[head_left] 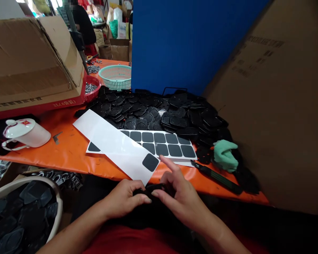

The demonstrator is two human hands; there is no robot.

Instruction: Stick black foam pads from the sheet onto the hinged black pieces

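Near the table's front edge, my left hand grips a small black plastic piece between thumb and fingers. My right hand holds the same piece from the other side, its thumb on top and its index finger stretched out. The fingers hide much of the piece. Just beyond lies a white backing strip with one dark rounded-square sticker at its near end. Under it is a sticker sheet with rows of dark squares.
A heap of black plastic pieces covers the back of the orange table. Right are a green cloth, a utility knife and cardboard. Left are a lidded cup, a carton and a tub of dark pieces.
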